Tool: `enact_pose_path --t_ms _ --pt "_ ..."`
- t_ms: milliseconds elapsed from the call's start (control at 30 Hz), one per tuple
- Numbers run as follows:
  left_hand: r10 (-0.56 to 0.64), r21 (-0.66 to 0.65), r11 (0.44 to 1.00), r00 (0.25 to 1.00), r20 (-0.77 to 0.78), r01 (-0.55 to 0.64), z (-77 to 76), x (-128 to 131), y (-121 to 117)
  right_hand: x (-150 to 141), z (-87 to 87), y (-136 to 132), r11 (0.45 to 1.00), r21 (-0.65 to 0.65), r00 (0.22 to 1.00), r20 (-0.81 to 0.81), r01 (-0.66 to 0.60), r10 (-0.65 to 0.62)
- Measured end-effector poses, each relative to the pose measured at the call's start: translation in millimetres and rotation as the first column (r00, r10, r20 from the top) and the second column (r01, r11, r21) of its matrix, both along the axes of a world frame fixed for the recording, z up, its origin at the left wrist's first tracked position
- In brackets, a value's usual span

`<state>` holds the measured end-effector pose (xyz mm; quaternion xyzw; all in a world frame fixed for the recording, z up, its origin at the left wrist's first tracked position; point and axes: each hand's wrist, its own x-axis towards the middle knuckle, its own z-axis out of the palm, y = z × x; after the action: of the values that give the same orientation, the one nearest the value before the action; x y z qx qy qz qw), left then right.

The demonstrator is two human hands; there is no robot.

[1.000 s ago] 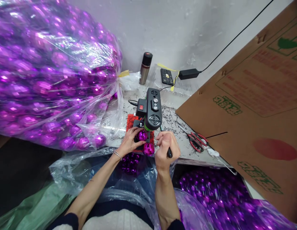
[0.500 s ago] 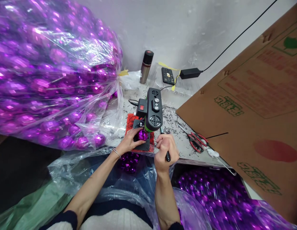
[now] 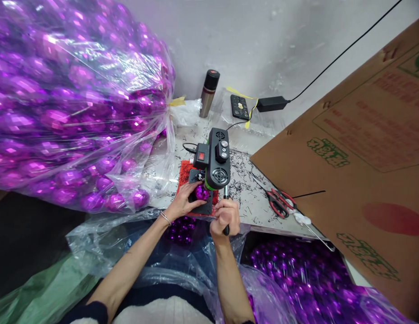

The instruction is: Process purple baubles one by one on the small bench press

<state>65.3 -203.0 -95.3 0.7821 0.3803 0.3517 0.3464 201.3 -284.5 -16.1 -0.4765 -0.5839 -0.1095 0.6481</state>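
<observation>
A small black bench drill press [image 3: 218,157] stands on a red mat [image 3: 184,173] near the table's front edge. Beneath its head, on the dark base plate [image 3: 205,209], sits a shiny purple ball [image 3: 202,192]. My left hand [image 3: 184,201] is closed around the ball from the left, thumb in front and fingers behind. My right hand [image 3: 226,218] makes a fist round the black-gripped lever [image 3: 226,193] on the press's right side. The drill head hides the upper part of the ball and whatever tool sits over it.
A big clear bag of purple balls [image 3: 67,117] fills the left. Behind stand a thermos [image 3: 209,93], phone [image 3: 239,107] and power adapter [image 3: 272,104]. Red-handled scissors [image 3: 280,200] lie by a cardboard box [image 3: 364,180]. More purple balls [image 3: 297,270] sit below the table. Black shavings litter the tabletop.
My right hand has swung the lever a little to the left and toward the press. My left hand stays on the ball. The view has shifted slightly.
</observation>
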Motion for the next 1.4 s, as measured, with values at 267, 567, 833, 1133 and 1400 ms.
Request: enact_pose_path --t_ms 267,567,833,1133,1400 --pt "0.004 -0.012 1.000 1.000 0.006 -0.004 1.3 1.0 -0.9 0.6 -11.7 5.2 0.998 0.041 0.999 0.017 0.040 -0.041" --pt "-0.005 -0.002 1.000 0.999 0.031 0.005 -0.9 1.5 2.4 2.4 -14.2 8.2 0.999 0.042 1.000 0.012 -0.009 0.009" --pt "-0.002 -0.030 1.000 0.999 0.053 0.003 0.4 4.4 5.9 3.6 -26.3 8.8 0.998 0.041 0.998 0.047 -0.044 0.042" --pt "-0.014 -0.009 1.000 1.000 0.015 0.014 7.7 -6.5 -22.9 2.2 40.3 3.8 0.995 -0.073 0.987 -0.152 -0.068 0.056" --pt "0.272 0.123 0.960 0.939 -0.210 -0.251 31.5 -73.2 21.0 -2.6 29.8 1.2 0.997 -0.038 0.994 -0.093 -0.066 0.062"
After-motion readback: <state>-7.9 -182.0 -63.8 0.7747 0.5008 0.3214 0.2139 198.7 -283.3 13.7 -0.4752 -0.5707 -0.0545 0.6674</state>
